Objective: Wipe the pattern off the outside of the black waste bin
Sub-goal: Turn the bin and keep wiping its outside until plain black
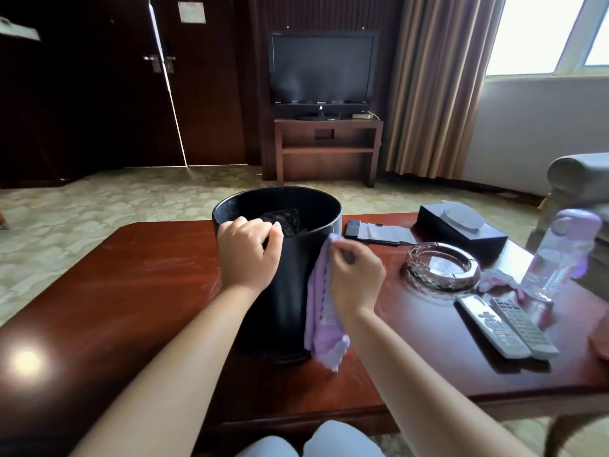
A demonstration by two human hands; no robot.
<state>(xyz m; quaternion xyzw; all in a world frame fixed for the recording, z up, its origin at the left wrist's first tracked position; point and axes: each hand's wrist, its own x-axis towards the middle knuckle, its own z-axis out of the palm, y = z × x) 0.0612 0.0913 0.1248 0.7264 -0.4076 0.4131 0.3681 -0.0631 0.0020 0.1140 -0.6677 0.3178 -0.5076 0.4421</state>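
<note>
Hotel room, red wooden table [131, 285] before us, TV behind. Our left hand [248, 255] curls fingers over near rim of black waste bin [280, 301], likely steadying it against wiping push. Just right of those fingers, our right hand [357, 275] pinches lilac cloth [321, 311] against bin's outer wall; pattern not visible. Ashtray [441, 267], remotes [507, 324] well right, untouched

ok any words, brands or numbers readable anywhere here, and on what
None can be read for certain.
TV: small logo on its lower bezel, too blurred.
Door notice: paper sheet, text too small.
Remotes: button markings blurred.
Tissue box, bottle, bin: no visible text.
</note>
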